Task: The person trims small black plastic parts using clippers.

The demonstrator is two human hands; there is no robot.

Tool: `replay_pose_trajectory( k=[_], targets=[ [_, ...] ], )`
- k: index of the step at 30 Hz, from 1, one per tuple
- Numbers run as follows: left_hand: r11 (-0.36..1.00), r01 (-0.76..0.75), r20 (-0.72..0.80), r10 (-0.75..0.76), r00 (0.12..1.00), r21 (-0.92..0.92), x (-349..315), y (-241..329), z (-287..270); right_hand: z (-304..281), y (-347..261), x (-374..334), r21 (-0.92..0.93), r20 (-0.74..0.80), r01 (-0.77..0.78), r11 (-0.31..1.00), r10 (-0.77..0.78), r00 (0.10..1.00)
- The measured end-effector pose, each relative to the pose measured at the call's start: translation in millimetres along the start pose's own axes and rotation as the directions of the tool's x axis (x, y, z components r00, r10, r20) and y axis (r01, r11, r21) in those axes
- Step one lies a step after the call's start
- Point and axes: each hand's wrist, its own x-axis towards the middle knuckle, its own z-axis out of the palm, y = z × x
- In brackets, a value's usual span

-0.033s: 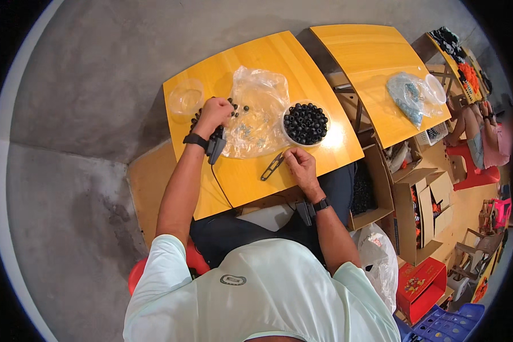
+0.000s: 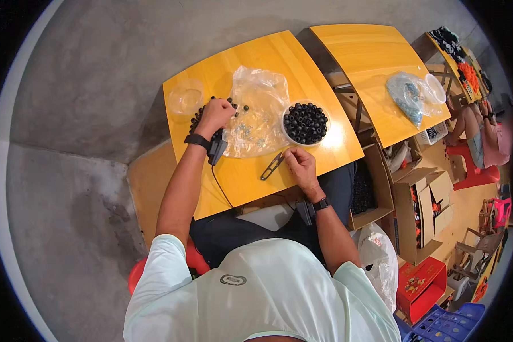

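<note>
My left hand (image 2: 215, 117) is bent down over a loose pile of black round beads (image 2: 196, 121) on the yellow table. Its fingers are drawn together, and what they pinch is hidden. A flat, clear plastic bag (image 2: 260, 85) lies beside that hand, with small shiny bits on it. Close to the table's near edge, my right hand (image 2: 301, 165) has thumb and fingers pressed together; anything between them is too small to make out. Black thread snips (image 2: 272, 166) lie just left of its fingertips. Beyond it stands a round tub (image 2: 293, 141) full of black holed beads (image 2: 306, 121).
A clear round container (image 2: 186, 98) stands at the table's far left. On the right-hand table (image 2: 359, 57) lies a bag of bluish bits (image 2: 406, 97) beside a white lid (image 2: 435, 89). Cardboard boxes (image 2: 407, 228) and a red box (image 2: 420, 289) stand right. Another person (image 2: 476, 134) sits beyond.
My left hand has shifted very slightly to the right over the beads. My right hand and the thread snips stay where they were.
</note>
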Motion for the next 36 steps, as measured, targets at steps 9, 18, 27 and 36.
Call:
replay_pose_trajectory(
  k=[9, 18, 27, 36],
  targets=[
    [0.497, -0.29, 0.027, 0.469, 0.883, 0.818, 8.8, -18.8, 24.6, 2.1, 2.3, 0.8, -0.022, 0.001, 0.028, 0.999, -0.028, 1.0],
    [0.537, -0.316, -0.046, 0.556, 0.83, 0.782, -12.0, -5.0, 22.3, 0.1, 5.5, 2.1, -0.052, -0.003, 0.021, 0.998, -0.021, 1.0],
    [0.749, -0.405, 0.148, 0.389, 0.909, 0.524, -131.9, -30.9, 52.5, 1.2, 1.4, 0.8, -0.047, -0.01, 0.012, 0.999, -0.012, 1.0],
    [0.741, -0.451, 0.103, 0.466, 0.879, 0.497, -131.9, -48.4, 61.7, 2.0, 2.6, 1.3, -0.066, -0.025, 0.011, 0.998, -0.013, 1.0]
  ],
)
